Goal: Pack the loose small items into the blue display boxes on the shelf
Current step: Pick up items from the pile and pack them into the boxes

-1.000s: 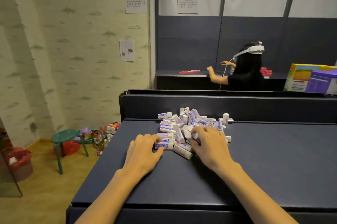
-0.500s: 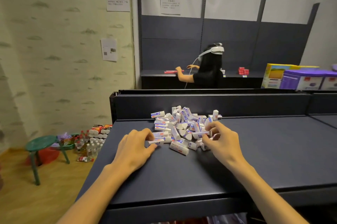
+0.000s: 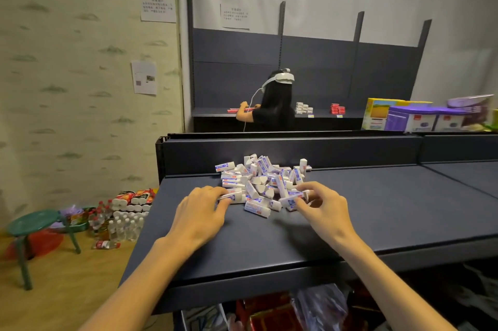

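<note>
White small items (image 3: pixel 262 182) with blue-and-red labels lie on a dark navy shelf (image 3: pixel 377 209).

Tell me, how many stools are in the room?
1. A green stool stands on the floor at the far left, beside the bottled drinks. Others may be hidden behind the shelf.

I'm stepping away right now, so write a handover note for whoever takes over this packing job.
Left hand: its fingers curl round one small white item at the pile's left edge.
Right hand: pinches another item at the pile's right edge.
Loose small items: heaped in one pile on the dark shelf, near its back wall.
Done: nothing visibly packed.
Left: all of it. No blue display box shows on this shelf; find the boxes first.
</note>
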